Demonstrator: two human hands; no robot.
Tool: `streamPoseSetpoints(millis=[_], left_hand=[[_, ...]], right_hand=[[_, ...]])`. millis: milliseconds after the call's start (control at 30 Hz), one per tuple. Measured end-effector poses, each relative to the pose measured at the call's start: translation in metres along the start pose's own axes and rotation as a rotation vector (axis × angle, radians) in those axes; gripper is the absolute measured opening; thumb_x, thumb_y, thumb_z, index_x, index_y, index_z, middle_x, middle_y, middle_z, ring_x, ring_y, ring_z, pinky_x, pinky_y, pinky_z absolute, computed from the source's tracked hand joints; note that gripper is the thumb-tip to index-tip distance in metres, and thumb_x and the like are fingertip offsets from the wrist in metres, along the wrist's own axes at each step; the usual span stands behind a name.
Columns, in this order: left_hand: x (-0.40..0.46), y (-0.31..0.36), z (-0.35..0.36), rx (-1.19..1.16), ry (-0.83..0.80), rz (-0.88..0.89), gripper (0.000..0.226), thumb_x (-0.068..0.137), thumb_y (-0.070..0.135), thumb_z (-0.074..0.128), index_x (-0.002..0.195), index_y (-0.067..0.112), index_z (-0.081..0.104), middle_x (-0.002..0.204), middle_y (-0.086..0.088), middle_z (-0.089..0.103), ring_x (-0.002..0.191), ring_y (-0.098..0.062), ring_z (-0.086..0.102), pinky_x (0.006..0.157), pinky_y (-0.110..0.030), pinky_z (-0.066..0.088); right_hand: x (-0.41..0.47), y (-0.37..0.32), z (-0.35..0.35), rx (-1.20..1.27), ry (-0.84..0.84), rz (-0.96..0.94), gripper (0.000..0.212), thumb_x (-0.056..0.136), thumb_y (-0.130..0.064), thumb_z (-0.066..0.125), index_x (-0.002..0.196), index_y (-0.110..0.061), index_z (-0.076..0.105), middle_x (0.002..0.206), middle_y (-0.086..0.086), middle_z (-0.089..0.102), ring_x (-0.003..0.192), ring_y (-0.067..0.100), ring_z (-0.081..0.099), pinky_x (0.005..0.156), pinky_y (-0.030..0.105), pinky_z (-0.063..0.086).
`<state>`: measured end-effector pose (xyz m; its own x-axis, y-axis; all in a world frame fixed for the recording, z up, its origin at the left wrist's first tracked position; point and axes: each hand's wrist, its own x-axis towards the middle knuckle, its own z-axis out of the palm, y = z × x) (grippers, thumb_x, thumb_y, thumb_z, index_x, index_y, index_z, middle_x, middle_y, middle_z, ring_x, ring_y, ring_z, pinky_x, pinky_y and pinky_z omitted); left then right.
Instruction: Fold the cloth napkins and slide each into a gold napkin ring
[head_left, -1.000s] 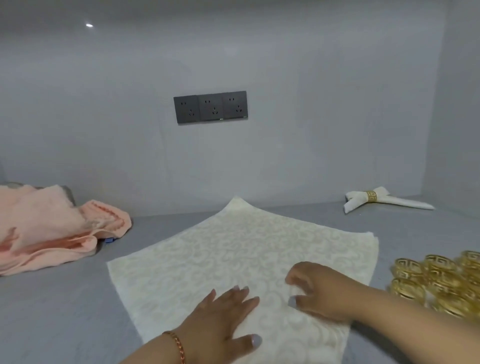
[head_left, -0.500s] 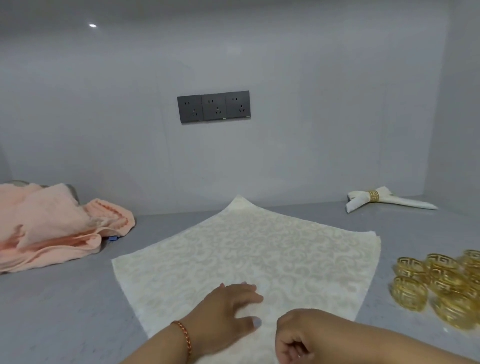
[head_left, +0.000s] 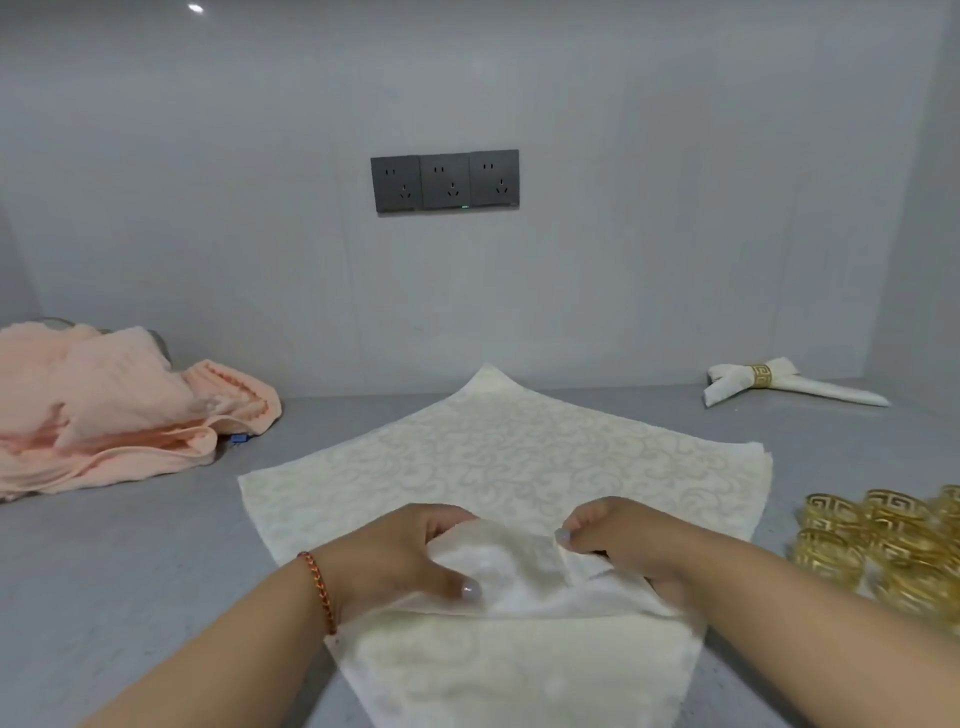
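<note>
One ringed napkin (head_left: 769, 382) lies at 2 o'clock; both hands' fingers (head_left: 470, 590) pinch the top napkin (head_left: 498, 457), rings (head_left: 883, 545) waiting at 3.

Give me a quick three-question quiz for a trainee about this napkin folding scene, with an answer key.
1. True or false: both hands, the left hand and the right hand, are gripping the napkin.
2. Where are the loose gold rings? A) by the pink towel B) on the counter, right of the napkin C) on the wall under the sockets
3. Fill in: the finished napkin lies at the far ____ of the counter.

Key: 1 true; 2 B; 3 right
</note>
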<state>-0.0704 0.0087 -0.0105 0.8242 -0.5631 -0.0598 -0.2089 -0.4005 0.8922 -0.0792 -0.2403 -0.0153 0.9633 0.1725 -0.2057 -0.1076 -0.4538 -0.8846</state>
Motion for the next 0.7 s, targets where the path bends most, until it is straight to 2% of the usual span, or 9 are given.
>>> streamPoseSetpoints(millis=[100,200,300,400,467,533,600,633,700], left_hand=[[0.008,-0.010,-0.001,0.167,0.179,-0.055,0.027,0.075,0.023,0.079,0.098,0.011,0.072,0.097,-0.005,0.075,0.088,-0.021,0.070,0.086,-0.037,0.053],[0.012,-0.011,0.004,0.107,0.276,-0.145,0.022,0.078,0.031,0.069,0.078,0.009,0.069,0.073,-0.002,0.066,0.065,-0.019,0.054,0.066,-0.030,0.042],[0.012,-0.010,0.009,0.088,0.327,-0.173,0.024,0.087,0.026,0.062,0.065,0.017,0.065,0.062,-0.001,0.053,0.059,-0.015,0.042,0.058,-0.025,0.034],[0.007,-0.008,0.010,0.116,0.301,-0.153,0.023,0.087,0.023,0.063,0.065,0.016,0.066,0.060,-0.002,0.055,0.052,-0.012,0.042,0.050,-0.020,0.033],[0.001,-0.006,0.010,0.146,0.261,-0.134,0.023,0.087,0.023,0.063,0.066,0.015,0.063,0.060,-0.005,0.052,0.051,-0.013,0.042,0.051,-0.022,0.032],[-0.008,-0.004,0.011,0.120,0.208,-0.127,0.033,0.085,0.035,0.067,0.067,0.008,0.059,0.062,-0.007,0.053,0.052,-0.015,0.044,0.052,-0.024,0.032],[-0.018,0.000,0.009,0.124,0.115,-0.110,0.049,0.079,0.049,0.067,0.074,0.001,0.059,0.070,-0.005,0.057,0.064,-0.015,0.050,0.063,-0.027,0.036],[-0.022,0.002,0.006,0.143,0.069,-0.095,0.050,0.078,0.052,0.067,0.077,0.002,0.062,0.074,-0.002,0.059,0.069,-0.013,0.052,0.068,-0.027,0.038],[-0.025,0.008,-0.001,0.175,0.055,-0.074,0.033,0.081,0.044,0.068,0.074,0.011,0.066,0.072,0.006,0.061,0.070,-0.005,0.055,0.068,-0.021,0.039]], right_hand=[[0.003,-0.002,-0.005,-0.061,0.061,-0.033,0.026,0.091,-0.039,0.061,0.073,-0.020,0.058,0.073,-0.006,0.059,0.072,0.014,0.052,0.071,0.023,0.040],[-0.004,-0.003,-0.012,0.036,0.040,-0.104,0.045,0.076,-0.062,0.065,0.095,-0.020,0.064,0.092,-0.011,0.068,0.091,0.009,0.059,0.089,0.026,0.041],[-0.017,-0.003,-0.019,-0.164,-0.034,-0.188,0.056,0.058,-0.064,0.069,0.103,-0.032,0.062,0.082,-0.022,0.063,0.086,0.001,0.057,0.085,0.020,0.041],[-0.025,0.003,-0.021,-0.412,0.001,-0.315,0.027,0.068,-0.038,0.072,0.094,-0.036,0.064,0.086,-0.018,0.066,0.079,0.000,0.060,0.074,0.018,0.046],[-0.030,0.005,-0.019,-0.399,0.015,-0.360,0.010,0.080,-0.020,0.069,0.078,-0.029,0.065,0.068,-0.018,0.062,0.061,-0.002,0.052,0.059,0.013,0.039],[-0.037,0.006,-0.020,-0.397,-0.002,-0.345,0.020,0.089,-0.021,0.064,0.069,-0.024,0.062,0.057,-0.017,0.053,0.054,-0.003,0.043,0.054,0.012,0.032],[-0.045,0.003,-0.022,-0.388,-0.055,-0.329,0.032,0.092,-0.032,0.061,0.062,-0.023,0.054,0.055,-0.015,0.045,0.052,-0.001,0.037,0.053,0.013,0.027],[-0.048,0.000,-0.023,-0.383,-0.071,-0.328,0.039,0.092,-0.037,0.060,0.059,-0.022,0.047,0.054,-0.014,0.039,0.052,0.000,0.033,0.052,0.016,0.024],[-0.047,-0.008,-0.028,-0.384,-0.063,-0.318,0.045,0.093,-0.040,0.057,0.058,-0.020,0.037,0.052,-0.011,0.030,0.051,0.003,0.027,0.051,0.019,0.020]])
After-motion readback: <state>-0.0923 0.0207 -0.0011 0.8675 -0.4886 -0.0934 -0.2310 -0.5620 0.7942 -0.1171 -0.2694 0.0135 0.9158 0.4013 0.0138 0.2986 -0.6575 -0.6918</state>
